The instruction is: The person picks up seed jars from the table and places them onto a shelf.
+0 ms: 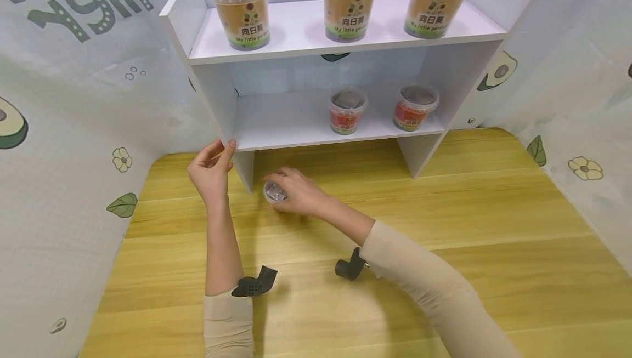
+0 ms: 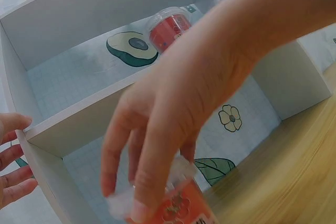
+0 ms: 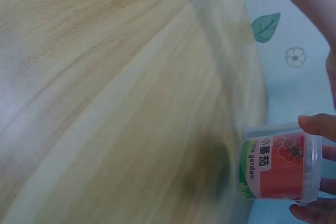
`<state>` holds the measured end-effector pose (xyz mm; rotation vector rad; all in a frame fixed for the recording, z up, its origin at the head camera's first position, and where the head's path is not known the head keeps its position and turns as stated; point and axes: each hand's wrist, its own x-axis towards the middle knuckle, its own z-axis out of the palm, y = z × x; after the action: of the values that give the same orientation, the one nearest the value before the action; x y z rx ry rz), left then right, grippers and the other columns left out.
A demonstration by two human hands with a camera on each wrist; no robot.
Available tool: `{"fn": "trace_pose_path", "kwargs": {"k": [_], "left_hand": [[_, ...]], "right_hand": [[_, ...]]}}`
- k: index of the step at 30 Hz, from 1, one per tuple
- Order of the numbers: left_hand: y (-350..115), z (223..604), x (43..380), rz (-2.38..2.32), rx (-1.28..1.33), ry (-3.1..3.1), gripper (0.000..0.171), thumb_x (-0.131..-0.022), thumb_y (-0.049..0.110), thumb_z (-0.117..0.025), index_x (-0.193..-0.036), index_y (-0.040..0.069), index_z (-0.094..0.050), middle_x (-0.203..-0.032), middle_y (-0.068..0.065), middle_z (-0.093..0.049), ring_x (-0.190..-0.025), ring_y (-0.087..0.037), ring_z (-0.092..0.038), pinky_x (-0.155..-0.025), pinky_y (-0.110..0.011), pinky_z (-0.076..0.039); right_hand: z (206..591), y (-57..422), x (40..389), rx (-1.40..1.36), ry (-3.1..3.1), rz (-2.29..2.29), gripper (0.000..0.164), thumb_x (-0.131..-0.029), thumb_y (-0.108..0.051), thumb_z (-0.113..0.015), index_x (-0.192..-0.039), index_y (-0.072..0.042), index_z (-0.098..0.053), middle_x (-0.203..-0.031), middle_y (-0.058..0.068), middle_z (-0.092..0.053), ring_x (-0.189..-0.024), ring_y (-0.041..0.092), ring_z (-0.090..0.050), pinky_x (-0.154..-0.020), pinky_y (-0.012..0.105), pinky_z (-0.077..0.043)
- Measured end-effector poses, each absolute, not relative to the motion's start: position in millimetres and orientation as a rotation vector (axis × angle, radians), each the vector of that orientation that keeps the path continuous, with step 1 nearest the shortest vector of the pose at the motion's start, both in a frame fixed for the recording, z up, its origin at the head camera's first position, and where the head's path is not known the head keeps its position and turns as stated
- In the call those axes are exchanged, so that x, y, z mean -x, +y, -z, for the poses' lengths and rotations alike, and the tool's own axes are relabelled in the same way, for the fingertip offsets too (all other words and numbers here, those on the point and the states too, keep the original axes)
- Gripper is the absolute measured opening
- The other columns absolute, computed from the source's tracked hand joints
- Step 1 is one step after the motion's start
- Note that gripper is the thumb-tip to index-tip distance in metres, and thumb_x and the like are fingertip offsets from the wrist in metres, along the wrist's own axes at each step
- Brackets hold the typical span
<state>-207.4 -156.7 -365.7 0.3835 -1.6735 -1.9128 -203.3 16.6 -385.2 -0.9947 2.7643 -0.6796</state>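
My right hand (image 1: pixel 298 192) grips a small lidded plastic cup (image 1: pixel 274 191) from above, fingers and thumb around its rim. The cup is just above or on the table near the foot of the shelf's left side; contact with the table is unclear. Its red label with tomatoes and green base show in the right wrist view, on the cup (image 3: pixel 278 166). My left hand (image 1: pixel 211 174) holds the front edge of the white shelf's left side panel (image 1: pixel 217 97), thumb at the lower board's corner and fingers along the outer side.
Two similar red-labelled cups, a middle one (image 1: pixel 347 110) and a right one (image 1: pixel 416 107), stand on the lower board. Three larger lidded cups, including a left one (image 1: pixel 243 15), stand on the top board. The shelf rests on a wooden table (image 1: pixel 494 237) before a patterned cloth (image 1: pixel 74 128).
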Motion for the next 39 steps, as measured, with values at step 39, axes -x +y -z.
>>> {"fn": "trace_pose_path", "kwargs": {"k": [39], "left_hand": [[-156, 368, 209, 1.874, -0.356, -1.654, 0.035, -0.070, 0.022, -0.081, -0.096, 0.001, -0.072, -0.080, 0.005, -0.066, -0.060, -0.007, -0.060, -0.051, -0.020, -0.051]], "right_hand": [[280, 22, 199, 1.254, 2.635, 0.659, 0.058, -0.080, -0.031, -0.072, -0.131, -0.012, -0.050, -0.128, 0.007, -0.051, -0.112, 0.017, -0.050, -0.089, 0.029, -0.046]]}}
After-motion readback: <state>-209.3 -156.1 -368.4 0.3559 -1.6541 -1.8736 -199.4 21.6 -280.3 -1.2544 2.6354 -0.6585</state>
